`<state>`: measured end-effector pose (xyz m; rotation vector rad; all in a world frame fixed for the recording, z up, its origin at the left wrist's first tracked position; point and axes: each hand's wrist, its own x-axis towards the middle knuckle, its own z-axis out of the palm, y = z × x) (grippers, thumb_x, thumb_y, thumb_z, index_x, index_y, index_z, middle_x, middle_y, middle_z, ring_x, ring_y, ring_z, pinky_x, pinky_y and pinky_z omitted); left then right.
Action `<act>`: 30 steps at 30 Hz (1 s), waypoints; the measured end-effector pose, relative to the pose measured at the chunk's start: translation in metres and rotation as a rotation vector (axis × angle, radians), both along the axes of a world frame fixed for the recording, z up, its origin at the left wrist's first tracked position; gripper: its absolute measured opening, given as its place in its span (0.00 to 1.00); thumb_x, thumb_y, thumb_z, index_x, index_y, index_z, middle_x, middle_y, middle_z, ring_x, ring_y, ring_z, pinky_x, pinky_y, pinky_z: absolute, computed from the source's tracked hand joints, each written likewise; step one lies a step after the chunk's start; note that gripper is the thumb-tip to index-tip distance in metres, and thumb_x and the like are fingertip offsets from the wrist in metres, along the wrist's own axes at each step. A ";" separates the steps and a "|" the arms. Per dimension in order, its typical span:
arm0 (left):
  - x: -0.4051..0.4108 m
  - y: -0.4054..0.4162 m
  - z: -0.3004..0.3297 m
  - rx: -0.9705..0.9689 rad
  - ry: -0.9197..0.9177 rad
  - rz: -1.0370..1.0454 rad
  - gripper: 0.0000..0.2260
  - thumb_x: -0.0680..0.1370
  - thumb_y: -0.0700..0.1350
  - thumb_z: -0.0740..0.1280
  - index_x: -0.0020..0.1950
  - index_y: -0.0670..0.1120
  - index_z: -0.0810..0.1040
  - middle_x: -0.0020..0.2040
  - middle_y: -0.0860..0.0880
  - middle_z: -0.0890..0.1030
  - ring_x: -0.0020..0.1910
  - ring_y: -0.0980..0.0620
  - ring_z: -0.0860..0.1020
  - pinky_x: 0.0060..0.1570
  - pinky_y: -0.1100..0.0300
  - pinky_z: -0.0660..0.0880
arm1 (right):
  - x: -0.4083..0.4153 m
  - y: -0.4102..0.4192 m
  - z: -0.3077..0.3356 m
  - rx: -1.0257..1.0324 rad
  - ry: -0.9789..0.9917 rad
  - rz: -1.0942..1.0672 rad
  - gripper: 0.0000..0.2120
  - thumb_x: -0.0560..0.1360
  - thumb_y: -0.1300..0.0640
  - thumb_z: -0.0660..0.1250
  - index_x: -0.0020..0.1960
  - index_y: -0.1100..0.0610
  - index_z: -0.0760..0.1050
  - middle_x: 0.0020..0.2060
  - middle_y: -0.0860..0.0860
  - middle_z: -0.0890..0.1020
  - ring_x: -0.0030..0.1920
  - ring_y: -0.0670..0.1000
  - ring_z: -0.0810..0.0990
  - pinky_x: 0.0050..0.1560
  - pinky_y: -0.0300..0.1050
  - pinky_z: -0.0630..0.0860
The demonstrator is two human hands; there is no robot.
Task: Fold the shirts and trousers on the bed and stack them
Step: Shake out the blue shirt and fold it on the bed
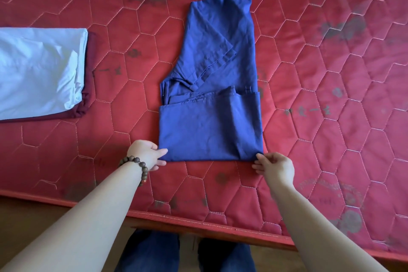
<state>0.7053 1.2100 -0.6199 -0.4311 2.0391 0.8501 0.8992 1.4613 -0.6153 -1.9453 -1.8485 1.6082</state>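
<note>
The blue shirt (212, 86) lies flat on the red quilted mattress (320, 86), its long axis running straight away from the person, collar at the far end and a folded-up hem panel at the near end. One short sleeve is folded across the body.

The left hand (146, 154) pinches the near-left corner of the shirt between thumb and fingers; the fingers under the cloth are hidden. The right hand (273, 166) has its fingertips at the near-right corner, fingers curled, but whether this grip actually pinches the cloth cannot be told. The whole shirt extends beyond and between the two hands.

Far to the left of the left hand sits a folded white garment (39, 68) on top of a folded maroon garment (89, 86), both cut off by the frame edge. A bead bracelet (135, 164) circles the left wrist.
</note>
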 end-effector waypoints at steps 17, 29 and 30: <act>-0.052 0.055 -0.002 0.031 0.539 -0.138 0.07 0.73 0.42 0.72 0.48 0.41 0.81 0.43 0.44 0.83 0.42 0.47 0.78 0.43 0.58 0.71 | -0.098 0.062 0.006 0.384 0.016 0.502 0.13 0.73 0.53 0.71 0.57 0.51 0.74 0.41 0.43 0.77 0.39 0.42 0.75 0.38 0.35 0.68; -0.071 0.058 -0.004 -0.103 0.759 -0.729 0.10 0.75 0.48 0.71 0.51 0.45 0.75 0.42 0.50 0.75 0.42 0.43 0.77 0.39 0.53 0.70 | -0.146 0.086 0.001 0.724 -0.272 1.172 0.25 0.70 0.51 0.73 0.64 0.53 0.69 0.57 0.53 0.73 0.59 0.58 0.71 0.56 0.52 0.68; -0.072 0.058 -0.003 -0.109 0.787 -0.724 0.09 0.75 0.48 0.71 0.48 0.44 0.75 0.39 0.50 0.74 0.41 0.43 0.76 0.37 0.54 0.69 | -0.146 0.087 0.001 0.678 -0.241 1.130 0.21 0.71 0.54 0.73 0.61 0.55 0.70 0.53 0.54 0.74 0.55 0.59 0.73 0.53 0.52 0.71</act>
